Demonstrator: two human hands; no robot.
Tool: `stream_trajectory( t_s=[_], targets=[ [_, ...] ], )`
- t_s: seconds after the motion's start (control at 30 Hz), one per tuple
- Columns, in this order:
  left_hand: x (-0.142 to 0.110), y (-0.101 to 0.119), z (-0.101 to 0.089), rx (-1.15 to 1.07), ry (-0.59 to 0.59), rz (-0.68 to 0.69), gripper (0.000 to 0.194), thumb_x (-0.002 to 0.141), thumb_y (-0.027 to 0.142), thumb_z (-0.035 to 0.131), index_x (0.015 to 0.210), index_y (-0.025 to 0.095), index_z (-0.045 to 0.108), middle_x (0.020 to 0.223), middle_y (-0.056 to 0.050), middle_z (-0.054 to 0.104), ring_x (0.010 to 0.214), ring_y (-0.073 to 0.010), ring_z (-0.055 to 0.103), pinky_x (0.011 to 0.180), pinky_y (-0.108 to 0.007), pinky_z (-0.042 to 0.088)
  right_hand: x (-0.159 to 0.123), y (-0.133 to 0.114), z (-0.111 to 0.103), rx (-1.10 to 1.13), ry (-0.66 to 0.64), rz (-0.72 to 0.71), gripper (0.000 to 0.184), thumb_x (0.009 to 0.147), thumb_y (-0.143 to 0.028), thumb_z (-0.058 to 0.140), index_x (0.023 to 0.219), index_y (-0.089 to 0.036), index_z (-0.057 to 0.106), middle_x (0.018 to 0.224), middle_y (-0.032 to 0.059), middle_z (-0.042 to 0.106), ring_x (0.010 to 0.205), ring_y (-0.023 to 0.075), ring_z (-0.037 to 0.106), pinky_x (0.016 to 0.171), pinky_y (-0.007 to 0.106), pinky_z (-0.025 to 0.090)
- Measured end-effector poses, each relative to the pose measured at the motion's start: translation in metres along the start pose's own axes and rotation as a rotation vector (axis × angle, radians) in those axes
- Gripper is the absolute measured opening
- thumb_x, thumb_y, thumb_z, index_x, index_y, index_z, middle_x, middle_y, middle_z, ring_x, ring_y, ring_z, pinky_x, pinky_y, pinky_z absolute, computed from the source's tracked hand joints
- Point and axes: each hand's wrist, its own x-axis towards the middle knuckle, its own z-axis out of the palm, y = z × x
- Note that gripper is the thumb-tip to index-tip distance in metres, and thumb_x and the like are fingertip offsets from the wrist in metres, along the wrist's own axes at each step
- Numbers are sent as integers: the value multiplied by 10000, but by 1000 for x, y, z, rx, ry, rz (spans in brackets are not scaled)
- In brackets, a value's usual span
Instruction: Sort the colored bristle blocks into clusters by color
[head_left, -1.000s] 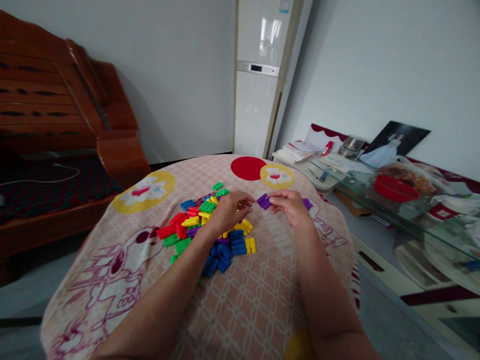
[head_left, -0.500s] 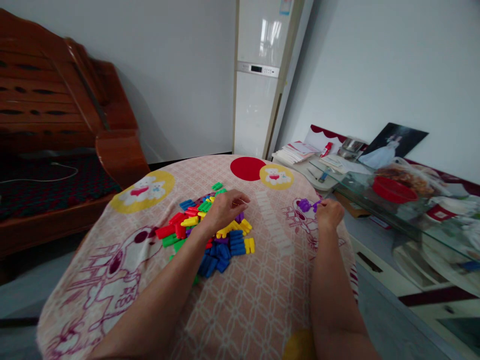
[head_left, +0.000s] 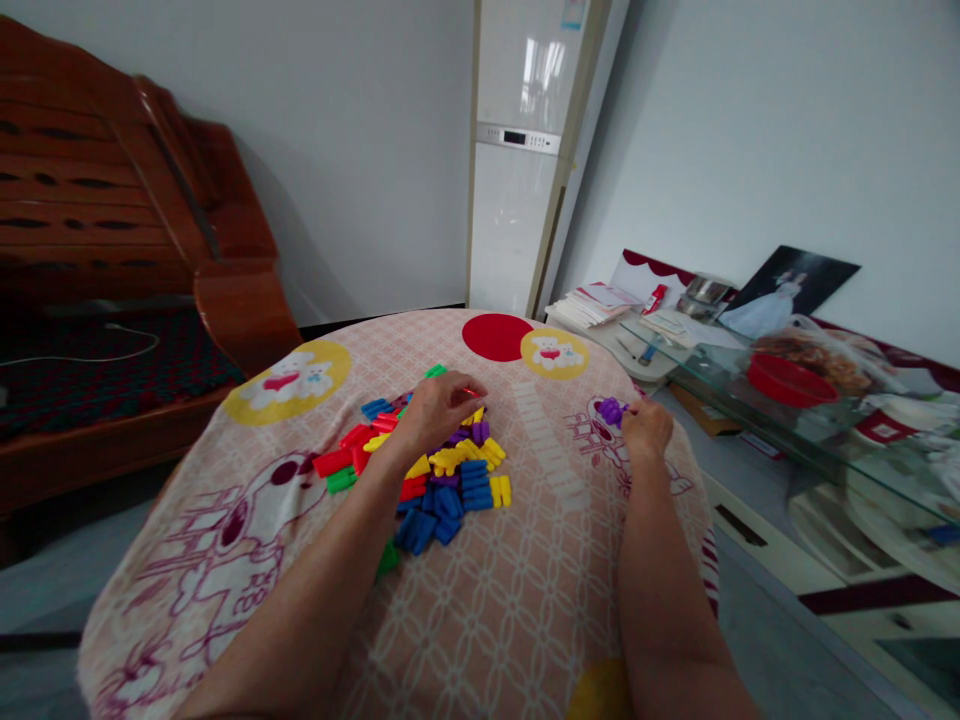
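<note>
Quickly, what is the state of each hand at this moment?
Left hand: open, fingers loosely curved over the pile of colourful toy blocks; whether it touches any cannot be told.
Right hand: closed, fingertips on purple toy blocks.

No readable text. Cloth (head_left: 480, 610): letter-like outlines on cartoon (head_left: 251, 592) near worktop's left edge, can't resolve. AC panel (head_left: 517, 138): marks too small. AC sticker (head_left: 573, 13), papers (head_left: 596, 302) past worktop's far-right edge: illegible.
</note>
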Motion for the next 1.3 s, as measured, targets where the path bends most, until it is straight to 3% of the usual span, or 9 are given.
stream_trajectory(
  t_s=[0.23, 0.37, 0.47, 0.6, 0.77, 0.87, 1.03, 1.17, 1.3],
  targets=[
    [0, -17, -26, 140, 117, -145, 267, 774, 324, 598, 911, 141, 736, 802, -62, 743, 722, -189, 668, 641, -258, 486, -2, -10, -12, 18, 69, 55, 308, 846, -209, 494, 916, -120, 780, 870, 174, 740, 762, 248, 654, 642, 301, 401],
    [-1, -18, -22, 238, 18, -161, 256, 780, 287, 553, 868, 153, 753, 744, -46, 739, 700, -186, 664, 643, -258, 459, -2, -26, -22, 131, 150, 24, 302, 822, -214, 491, 863, -117, 775, 817, 165, 734, 743, 246, 639, 650, 302, 410],
    [-1, -17, -16, 352, -58, -147, 254, 769, 249, 538, 852, 169, 764, 768, -47, 748, 711, -189, 665, 659, -266, 447, -4, -44, -26, 271, 127, -73, 273, 798, -233, 511, 802, -137, 767, 786, 133, 733, 735, 228, 630, 665, 294, 427],
    [-2, -21, -22, 435, -99, -194, 242, 750, 241, 547, 836, 186, 766, 797, -46, 757, 742, -197, 672, 658, -261, 452, -16, -73, -28, 579, -99, -253, 235, 782, -283, 539, 763, -164, 740, 681, 50, 695, 641, 180, 615, 594, 254, 434],
    [-8, -41, -57, 473, 102, -374, 275, 771, 267, 571, 950, 172, 756, 864, -69, 767, 788, -207, 690, 706, -265, 484, -45, -111, -32, 857, -505, -468, 196, 757, -295, 581, 776, -155, 717, 616, -3, 647, 497, 117, 566, 488, 204, 395],
    [-16, -61, -73, 590, 110, -465, 270, 771, 271, 594, 972, 187, 754, 915, -81, 768, 821, -223, 690, 721, -281, 493, -60, -128, -34, 873, -664, -570, 173, 754, -272, 590, 765, -153, 714, 577, -17, 621, 478, 104, 557, 480, 191, 385],
    [-28, -93, -71, 667, 14, -506, 240, 762, 243, 596, 919, 182, 768, 888, -102, 759, 818, -243, 685, 694, -288, 493, -68, -135, -32, 836, -677, -599, 162, 758, -244, 589, 756, -152, 722, 570, -10, 625, 502, 109, 567, 480, 188, 376],
    [-33, -108, -64, 649, 119, -475, 235, 719, 238, 618, 893, 197, 771, 843, -91, 751, 800, -234, 671, 687, -280, 491, -66, -132, -30, 831, -675, -544, 167, 763, -253, 586, 767, -156, 722, 581, -10, 627, 492, 114, 573, 469, 191, 383],
    [-30, -102, -66, 592, 213, -466, 237, 692, 235, 619, 867, 195, 773, 828, -88, 751, 771, -226, 665, 669, -280, 486, -65, -131, -24, 824, -672, -542, 161, 768, -245, 581, 775, -155, 715, 582, -13, 624, 477, 107, 570, 467, 186, 383]
  ],
)
